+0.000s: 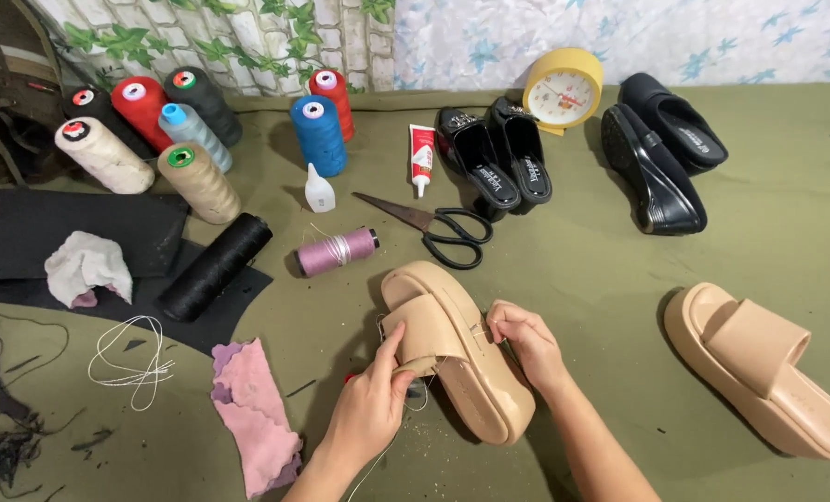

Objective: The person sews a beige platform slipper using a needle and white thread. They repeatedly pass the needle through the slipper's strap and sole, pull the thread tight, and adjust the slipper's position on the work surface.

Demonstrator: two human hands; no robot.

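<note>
A beige platform slide sandal (pixel 471 381) lies on the olive cloth in front of me. My left hand (pixel 370 407) pinches the near left edge of its wide strap (pixel 426 327). My right hand (pixel 524 340) grips the strap's right edge, fingers curled where a thin thread runs through. Pale thread trails down below my left hand. The matching beige sandal (pixel 759 370) lies apart at the right.
Black scissors (pixel 438 226), a lilac thread spool (pixel 337 251), a glue tube (pixel 421 158) and a small white bottle (pixel 319 191) lie behind. Several large thread cones (pixel 196 181) stand back left. Black shoes (pixel 495 158), black wedges (pixel 661 149), a yellow clock (pixel 562 89), pink cloth (pixel 255 414).
</note>
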